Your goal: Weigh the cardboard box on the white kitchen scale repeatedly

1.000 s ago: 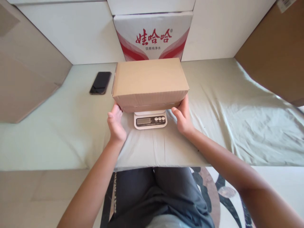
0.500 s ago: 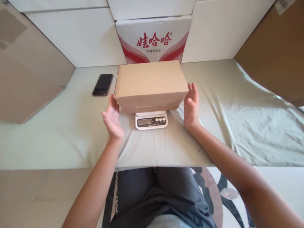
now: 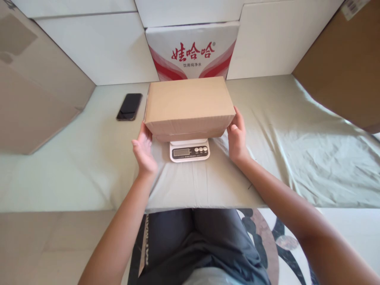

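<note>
A closed brown cardboard box rests on a white kitchen scale, overhanging it on both sides. Only the scale's front shows, with a small blank-looking display and round buttons; its platform is mostly hidden. My left hand is against the box's left end, thumb raised apart and fingertips partly hidden by the lower corner. At the opposite end, my right hand has its fingers against the side, partly behind the box, with the thumb near the front corner. Both hands hold the box between them.
A black phone lies left of the box on the pale green cloth. White cartons and a red-and-white printed carton stand behind. Large brown boxes flank the surface at left and right.
Both my hands have closed inward onto the ends of the box, the fingers slipping further behind its edges. The box and scale stay in place.
</note>
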A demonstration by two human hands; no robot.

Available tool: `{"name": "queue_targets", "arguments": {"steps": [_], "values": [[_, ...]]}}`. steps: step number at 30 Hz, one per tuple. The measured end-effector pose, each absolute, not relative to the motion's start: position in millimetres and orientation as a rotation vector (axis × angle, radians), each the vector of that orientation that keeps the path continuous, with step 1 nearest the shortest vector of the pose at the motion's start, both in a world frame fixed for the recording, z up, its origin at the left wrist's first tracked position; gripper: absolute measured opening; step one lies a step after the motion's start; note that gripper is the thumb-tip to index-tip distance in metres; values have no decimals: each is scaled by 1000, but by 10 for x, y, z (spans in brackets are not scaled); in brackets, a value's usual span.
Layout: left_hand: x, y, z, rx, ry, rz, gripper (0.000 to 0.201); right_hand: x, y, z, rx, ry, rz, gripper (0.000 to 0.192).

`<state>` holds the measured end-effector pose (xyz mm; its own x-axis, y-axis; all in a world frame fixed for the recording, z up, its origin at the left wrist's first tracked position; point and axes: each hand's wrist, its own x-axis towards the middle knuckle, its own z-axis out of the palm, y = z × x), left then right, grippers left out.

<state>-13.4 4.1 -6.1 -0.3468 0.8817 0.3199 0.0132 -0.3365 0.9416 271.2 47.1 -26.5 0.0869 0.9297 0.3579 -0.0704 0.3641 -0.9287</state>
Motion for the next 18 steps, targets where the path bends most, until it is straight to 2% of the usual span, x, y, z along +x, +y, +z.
{"name": "queue_targets", "arguments": {"steps": [8,13,18], "values": [[-116,40,-85,1216,1274,1743,99,2648,389,-191,-933,-1318,898,77],[-79,50,-81,1217,1253,1740,97,2510,303,-74,-867,-1321,965,67],[-13,0,-36,1256,1194,1705,93,2402,194,-52,-839,-1325,974,68]]}}
